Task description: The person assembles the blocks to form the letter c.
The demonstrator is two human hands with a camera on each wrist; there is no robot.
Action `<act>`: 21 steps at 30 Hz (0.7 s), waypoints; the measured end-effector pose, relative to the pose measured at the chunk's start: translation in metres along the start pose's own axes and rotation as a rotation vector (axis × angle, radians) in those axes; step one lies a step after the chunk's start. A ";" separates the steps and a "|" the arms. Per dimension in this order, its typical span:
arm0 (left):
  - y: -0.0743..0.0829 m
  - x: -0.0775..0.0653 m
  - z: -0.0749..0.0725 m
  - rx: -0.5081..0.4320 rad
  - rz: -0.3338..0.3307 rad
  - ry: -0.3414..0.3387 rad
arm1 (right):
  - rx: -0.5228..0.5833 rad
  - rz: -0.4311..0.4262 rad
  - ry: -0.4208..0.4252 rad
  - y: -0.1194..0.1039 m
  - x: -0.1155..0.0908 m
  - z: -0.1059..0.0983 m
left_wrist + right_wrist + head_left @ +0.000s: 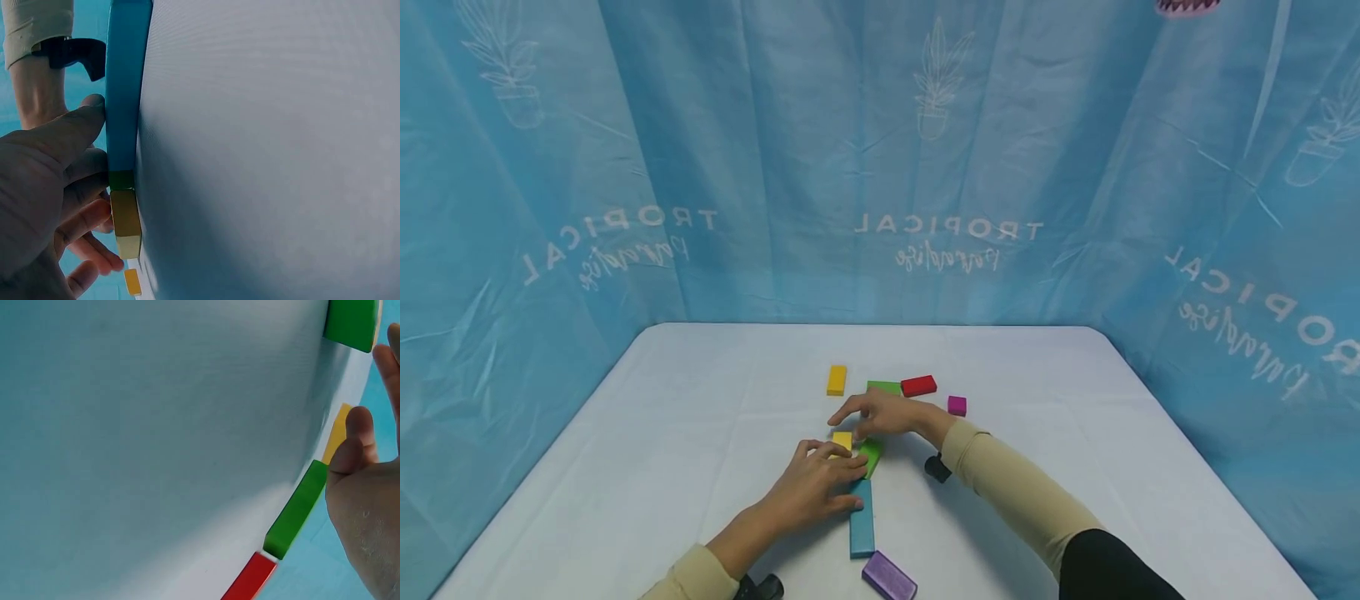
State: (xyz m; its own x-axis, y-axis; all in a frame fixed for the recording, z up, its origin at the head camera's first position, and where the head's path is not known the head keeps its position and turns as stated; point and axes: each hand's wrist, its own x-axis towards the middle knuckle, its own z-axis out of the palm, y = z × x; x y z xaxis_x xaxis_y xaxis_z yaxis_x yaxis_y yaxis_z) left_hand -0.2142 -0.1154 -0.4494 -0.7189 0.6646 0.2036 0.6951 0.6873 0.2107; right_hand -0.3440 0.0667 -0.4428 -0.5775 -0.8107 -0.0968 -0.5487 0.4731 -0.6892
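Observation:
My left hand [820, 487] rests over a row of blocks. Its thumb lies against the long blue block [862, 525], and its fingertips touch about the green block [871, 454] and yellow block [842, 439] at that block's far end. In the left wrist view, the thumb meets the side of the blue block [125, 87], with the yellow block [125, 212] farther along. Just beyond, my right hand [883, 414] hovers with extended fingers, holding nothing. Its fingertips are near the yellow and green blocks; exact contact is unclear.
Behind the right hand lie another green block [883, 387], a red block [919, 386] and a second yellow block [837, 380]. A small magenta block [957, 406] sits to the right. At the near end is a purple block [890, 575]. Blue curtains [812, 167] surround the white table [700, 400].

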 end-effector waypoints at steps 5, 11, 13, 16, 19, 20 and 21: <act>0.002 0.001 -0.001 0.000 -0.001 0.000 | -0.040 0.011 -0.058 -0.005 0.002 0.001; 0.002 0.001 -0.001 0.009 -0.002 -0.007 | -0.067 0.038 -0.085 -0.003 0.003 0.003; 0.002 0.001 -0.001 0.009 -0.002 -0.010 | -0.075 0.043 -0.086 -0.002 0.004 0.003; 0.002 0.001 -0.001 0.004 -0.002 -0.008 | -0.089 0.051 -0.081 0.000 0.005 0.003; 0.001 0.001 0.000 0.003 -0.005 -0.007 | -0.093 0.057 -0.072 0.002 0.005 0.003; 0.001 0.001 0.000 0.001 -0.005 -0.006 | -0.090 0.056 -0.068 0.003 0.006 0.003; 0.001 0.001 0.000 0.002 -0.004 -0.007 | -0.083 0.058 -0.064 0.004 0.005 0.003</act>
State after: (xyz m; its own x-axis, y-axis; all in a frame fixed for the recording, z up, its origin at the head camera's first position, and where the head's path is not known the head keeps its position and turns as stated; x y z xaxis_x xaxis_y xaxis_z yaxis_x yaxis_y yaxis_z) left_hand -0.2143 -0.1144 -0.4495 -0.7220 0.6635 0.1964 0.6919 0.6909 0.2096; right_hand -0.3471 0.0630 -0.4481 -0.5715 -0.8001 -0.1823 -0.5652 0.5448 -0.6194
